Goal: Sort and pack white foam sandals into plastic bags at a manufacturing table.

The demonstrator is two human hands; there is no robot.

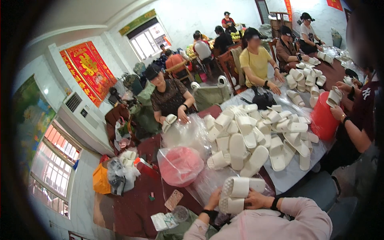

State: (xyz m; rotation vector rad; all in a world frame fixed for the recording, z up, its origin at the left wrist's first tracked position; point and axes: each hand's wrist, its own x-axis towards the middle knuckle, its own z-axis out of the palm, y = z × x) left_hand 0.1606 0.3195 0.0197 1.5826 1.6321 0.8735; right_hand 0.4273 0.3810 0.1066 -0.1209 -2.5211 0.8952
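A pair of white slide slippers [235,192] is held close to my body, one lying beside the other with the soles level. My left hand [213,199] grips the pair at its left end, by the textured straps. From the right, my right hand [258,199] closes round the slippers, its fingers partly hidden behind them. Just beyond lies a big heap of loose white slippers [237,150] on see-through plastic sheeting. Left of the heap rests a round pink bundle [181,167] under see-through plastic.
A phone [174,199], a see-through round container [181,213] and a white packet [164,221] lie near my left side on the dark red table [132,206]. Co-workers handle slippers around the table. A red tub [322,120] stands at the right, an orange bag [102,179] at the left.
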